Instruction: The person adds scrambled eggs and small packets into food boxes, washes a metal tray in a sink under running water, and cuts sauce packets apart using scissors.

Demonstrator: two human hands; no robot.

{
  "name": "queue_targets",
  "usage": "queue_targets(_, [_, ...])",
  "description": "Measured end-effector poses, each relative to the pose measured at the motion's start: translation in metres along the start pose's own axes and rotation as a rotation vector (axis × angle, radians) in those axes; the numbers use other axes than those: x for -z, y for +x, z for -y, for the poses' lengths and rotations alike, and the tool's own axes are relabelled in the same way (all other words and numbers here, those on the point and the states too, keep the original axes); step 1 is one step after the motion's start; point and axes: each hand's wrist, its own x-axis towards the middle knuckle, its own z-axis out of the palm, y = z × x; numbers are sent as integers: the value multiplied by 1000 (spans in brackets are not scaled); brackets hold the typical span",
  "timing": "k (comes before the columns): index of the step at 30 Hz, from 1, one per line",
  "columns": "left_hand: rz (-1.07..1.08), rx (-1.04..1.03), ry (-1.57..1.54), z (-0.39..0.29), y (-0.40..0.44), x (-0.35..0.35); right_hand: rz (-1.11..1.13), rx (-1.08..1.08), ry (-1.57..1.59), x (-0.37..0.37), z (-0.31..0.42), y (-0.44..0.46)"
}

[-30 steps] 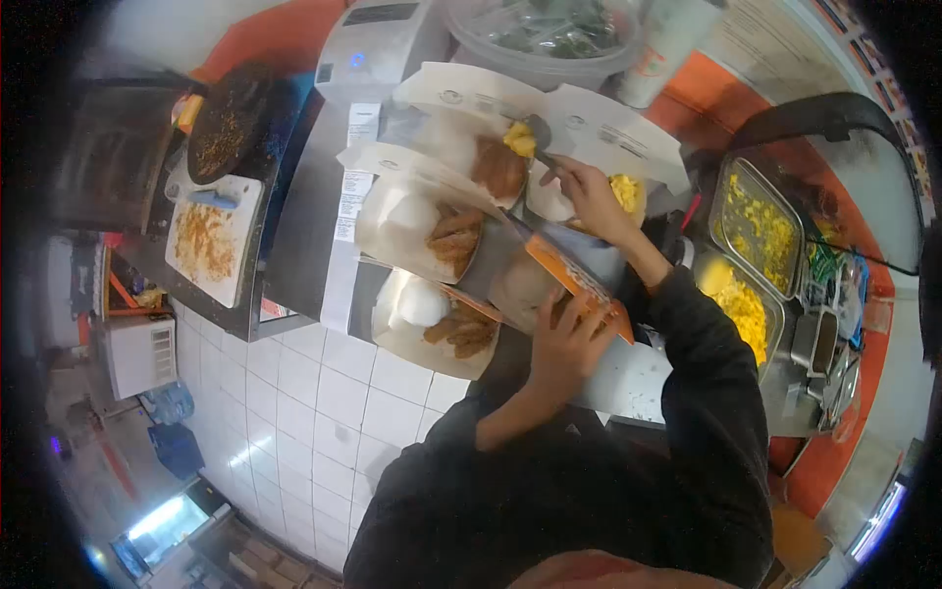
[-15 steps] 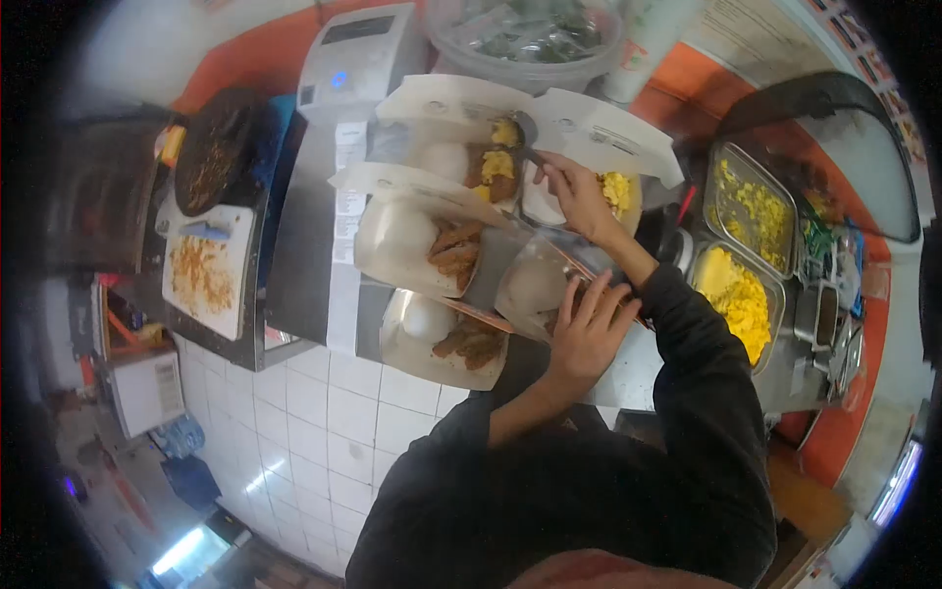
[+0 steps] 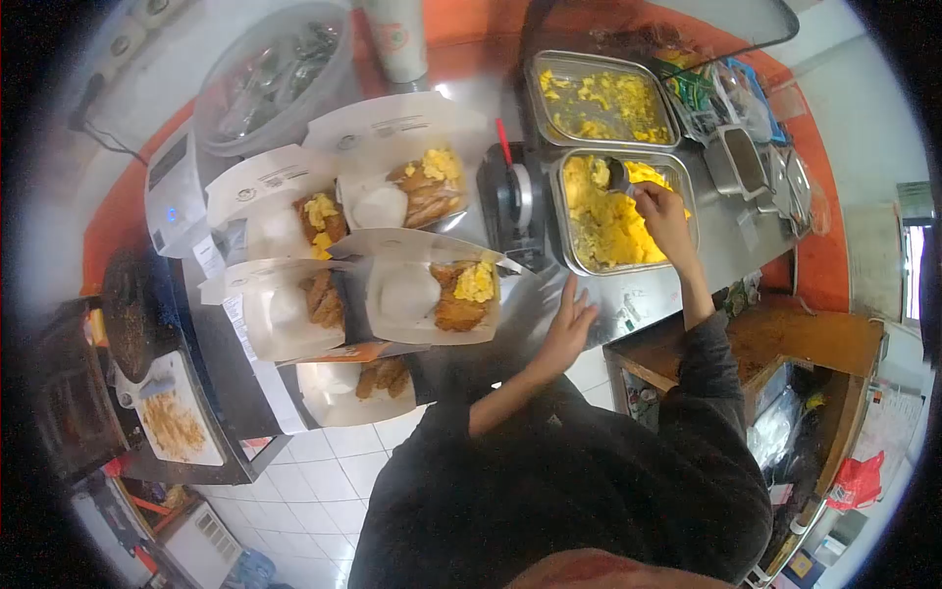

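Note:
My right hand (image 3: 663,222) grips the handle of a spoon (image 3: 618,177), its dark bowl in the yellow scrambled egg of the lower metal tray (image 3: 567,218). Left of that tray, my left hand (image 3: 568,329) hovers near the counter edge with its fingers apart and nothing in it. Several open paper boxes hold white rice and brown fried pieces. Yellow egg tops the pieces in the upper right box (image 3: 378,206), the upper left box (image 3: 267,224) and the middle box (image 3: 397,304). The left box (image 3: 265,312) and the lowest box (image 3: 329,388) show no egg.
A second egg tray (image 3: 603,98) stands behind the first. Between boxes and trays is a black device (image 3: 512,201) with a red stick. A large plastic tub (image 3: 270,83), a white printer (image 3: 177,201) and a cutting board (image 3: 177,410) are at the left; a metal container (image 3: 736,164) is at the right.
The view has swung toward the right. My right hand and the spoon have moved from the boxes to the egg tray. My left hand has left the box it touched.

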Motion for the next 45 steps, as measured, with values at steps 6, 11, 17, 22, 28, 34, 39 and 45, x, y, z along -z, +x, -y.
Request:
queue_targets(6, [33,-102,-144,8,35,-19,-87,512,-1506,-30,-87,17])
queue_targets(11, [-21,-59,-169,21,34,-22,141,625,-1270,-9,-29,-3])
queue_targets(17, [-119,-46,-158,16,35,-15,419,658,-1256,-16,-65,-43])
queue_targets(22, [-116,-50,-164,21,36,-18,543,610,-964,10,-30,-38])
queue_targets(28, [-111,-36,-133,11,32,-22,448,-118,-70,24,-68,-29])
queue_targets(34, [-58,-23,-152,5,24,-16,284,-135,237,11,-75,-42])
queue_targets(39, [-74,-96,1,-17,-19,-10,46,-78,451,4,-72,-60])
queue_targets(45, [-591,-613,1198,-129,-133,36,-54,94,568,-21,-10,-95])
